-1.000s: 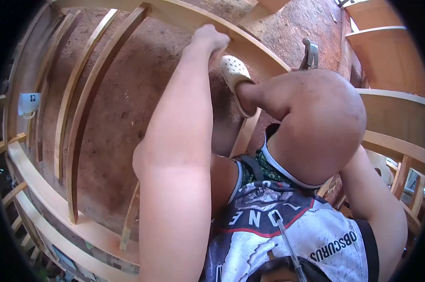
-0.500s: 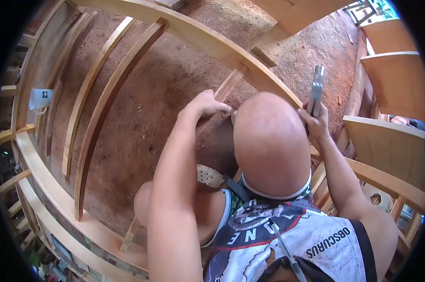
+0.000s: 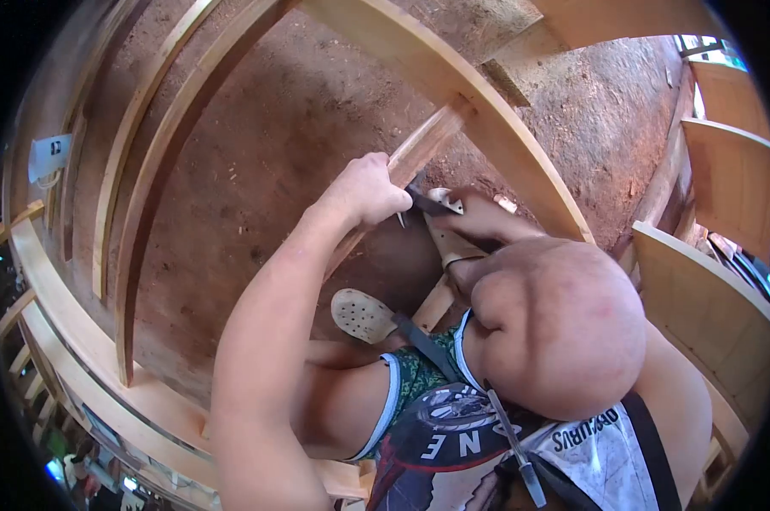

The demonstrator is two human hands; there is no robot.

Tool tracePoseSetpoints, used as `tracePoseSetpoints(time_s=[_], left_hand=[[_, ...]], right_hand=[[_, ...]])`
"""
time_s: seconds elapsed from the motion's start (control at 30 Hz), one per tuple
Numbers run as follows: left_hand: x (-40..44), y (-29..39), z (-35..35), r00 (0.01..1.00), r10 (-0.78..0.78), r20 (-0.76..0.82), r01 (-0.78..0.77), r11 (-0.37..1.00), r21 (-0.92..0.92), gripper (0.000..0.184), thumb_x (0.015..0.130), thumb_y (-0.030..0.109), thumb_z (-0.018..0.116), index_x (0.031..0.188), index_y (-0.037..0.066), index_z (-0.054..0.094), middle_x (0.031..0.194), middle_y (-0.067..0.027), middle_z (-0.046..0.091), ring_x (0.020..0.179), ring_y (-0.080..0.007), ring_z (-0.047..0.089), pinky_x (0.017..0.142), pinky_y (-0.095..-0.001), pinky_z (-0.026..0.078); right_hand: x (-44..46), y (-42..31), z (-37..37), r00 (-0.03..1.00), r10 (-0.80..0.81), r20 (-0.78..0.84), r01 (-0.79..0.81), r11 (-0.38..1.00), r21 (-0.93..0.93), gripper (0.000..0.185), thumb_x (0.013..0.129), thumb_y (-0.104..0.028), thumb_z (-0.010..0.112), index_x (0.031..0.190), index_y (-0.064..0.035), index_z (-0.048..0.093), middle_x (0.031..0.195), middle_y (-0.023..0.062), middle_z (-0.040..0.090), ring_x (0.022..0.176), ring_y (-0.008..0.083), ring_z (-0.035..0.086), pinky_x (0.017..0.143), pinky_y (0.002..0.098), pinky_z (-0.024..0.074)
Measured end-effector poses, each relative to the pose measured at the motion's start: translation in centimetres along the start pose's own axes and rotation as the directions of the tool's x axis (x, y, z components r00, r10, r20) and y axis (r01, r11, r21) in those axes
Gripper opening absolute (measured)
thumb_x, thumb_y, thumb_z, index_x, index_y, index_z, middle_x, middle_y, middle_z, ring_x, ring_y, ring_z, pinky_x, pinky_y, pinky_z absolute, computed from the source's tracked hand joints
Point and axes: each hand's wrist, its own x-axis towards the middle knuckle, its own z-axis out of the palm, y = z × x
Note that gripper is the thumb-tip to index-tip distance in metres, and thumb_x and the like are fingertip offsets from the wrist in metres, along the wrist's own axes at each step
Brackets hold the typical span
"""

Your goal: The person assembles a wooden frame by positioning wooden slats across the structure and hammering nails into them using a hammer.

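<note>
My left hand point(image 3: 370, 191) is closed round a wooden slat point(image 3: 432, 140) that meets a long curved rail point(image 3: 508, 136). Close beside it, my right hand point(image 3: 480, 215) grips the hammer point(image 3: 433, 203), whose dark part points at the slat near my left fingertips. My raised knee and the hand itself hide much of the hammer. A small pale, thin piece shows below my left fingers; what it is I cannot make out. Under my hands is a foot in a cream clog point(image 3: 453, 247).
Curved wooden slats point(image 3: 168, 111) and a lower rail point(image 3: 78, 319) run along the left, where a white cup point(image 3: 48, 157) hangs. Wooden panels point(image 3: 709, 285) stand at the right. A second perforated clog point(image 3: 364, 315) shows near my lap, above reddish dirt ground point(image 3: 274, 128).
My left hand has moved from the rail to the slat and closed on it. My right hand has brought the hammer from the right side to the slat. My knee has shifted right since half a second ago.
</note>
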Motion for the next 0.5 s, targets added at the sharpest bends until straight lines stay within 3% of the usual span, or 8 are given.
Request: tracePoseSetpoints(time_s=[0.03,0.07,0.1,0.13,0.23,0.27,0.37,0.5], left_hand=[[-0.1,0.0,0.1,1.0,0.019,-0.011,-0.019,1.0,0.011,0.058,0.067,0.025,0.068,0.113,-0.01,0.063,0.106,-0.0323,0.069,0.103,-0.0436,0.068,0.095,-0.044,0.054],[-0.2,0.0,0.1,1.0,0.011,-0.005,-0.011,1.0,-0.004,0.058,0.067,0.025,0.068,0.113,-0.01,0.063,0.106,-0.0323,0.069,0.103,-0.0436,0.068,0.095,-0.044,0.054],[-0.2,0.1,0.1,1.0,0.0,-0.015,0.0,1.0,0.007,0.057,0.068,0.024,0.067,0.113,-0.01,0.063,0.106,-0.0326,0.069,0.104,-0.0437,0.068,0.095,-0.0443,0.054],[-0.2,0.2,0.3,1.0,-0.009,-0.026,0.009,1.0,0.021,0.055,0.069,0.023,0.067,0.113,-0.01,0.063,0.107,-0.0329,0.068,0.106,-0.0439,0.067,0.096,-0.0447,0.054],[0.1,0.0,0.7,0.998,-0.012,-0.056,0.012,1.0,-0.001,0.051,0.067,0.024,0.067,0.105,-0.01,0.063,0.099,-0.032,0.069,0.098,-0.0433,0.069,0.089,-0.0448,0.054],[0.1,0.0,0.7,0.998,-0.022,-0.058,0.022,1.0,0.001,0.05,0.068,0.023,0.067,0.105,-0.01,0.063,0.099,-0.0323,0.068,0.098,-0.0437,0.069,0.089,-0.0452,0.054],[-0.1,0.2,0.5,0.997,-0.038,-0.07,0.037,0.999,-0.013,0.047,0.069,0.021,0.065,0.104,-0.01,0.063,0.099,-0.0329,0.068,0.099,-0.0446,0.068,0.089,-0.0457,0.054],[-0.3,0.4,0.6,0.995,-0.049,-0.082,0.048,0.999,-0.012,0.044,0.071,0.02,0.064,0.104,-0.01,0.063,0.1,-0.0333,0.068,0.1,-0.0451,0.068,0.09,-0.046,0.053]], right_hand=[[1.4,0.3,-0.6,0.997,-0.074,0.004,0.069,0.951,0.301,0.054,0.081,-0.036,0.075,0.122,-0.0021,0.063,0.115,0.0184,0.068,0.106,0.0305,0.066,0.091,0.0408,0.05],[2.1,-0.1,-1.1,0.99,-0.138,-0.027,0.126,0.782,0.611,0.061,0.083,-0.04,0.075,0.129,-0.0026,0.059,0.123,0.0187,0.066,0.113,0.0322,0.063,0.097,0.0433,0.0488],[2.8,-0.6,-1.7,0.978,-0.202,-0.059,0.157,0.512,0.845,0.068,0.085,-0.044,0.076,0.135,-0.003,0.056,0.13,0.0189,0.063,0.12,0.0339,0.061,0.103,0.0457,0.0475],[2.7,-2.9,-2.5,0.963,-0.239,-0.127,0.162,0.132,0.978,0.064,0.087,-0.04,0.077,0.135,-0.0047,0.055,0.13,0.0173,0.062,0.122,0.0335,0.06,0.105,0.0492,0.0466],[3.6,-6.4,-3.6,0.975,-0.117,-0.191,0.195,0.022,0.981,0.043,0.089,-0.026,0.078,0.123,-0.0071,0.059,0.123,0.0166,0.064,0.117,0.0321,0.062,0.102,0.0527,0.0481],[4.4,-7.2,-3.1,0.982,-0.058,-0.181,0.181,0.004,0.983,0.026,0.088,-0.016,0.077,0.108,-0.0075,0.062,0.11,0.0142,0.067,0.108,0.0282,0.066,0.097,0.0489,0.0512],[6.0,-7.5,-1.9,0.974,-0.044,-0.222,0.225,0.084,0.971,0.022,0.088,-0.016,0.076,0.101,-0.0049,0.063,0.097,0.0123,0.068,0.096,0.0251,0.068,0.094,0.0453,0.0523],[6.2,-8.0,-1.6,0.97,-0.011,-0.243,0.243,-0.002,0.97,0.016,0.084,-0.01,0.074,0.093,-0.0037,0.063,0.086,0.0119,0.067,0.087,0.0236,0.067,0.088,0.0419,0.0528]])
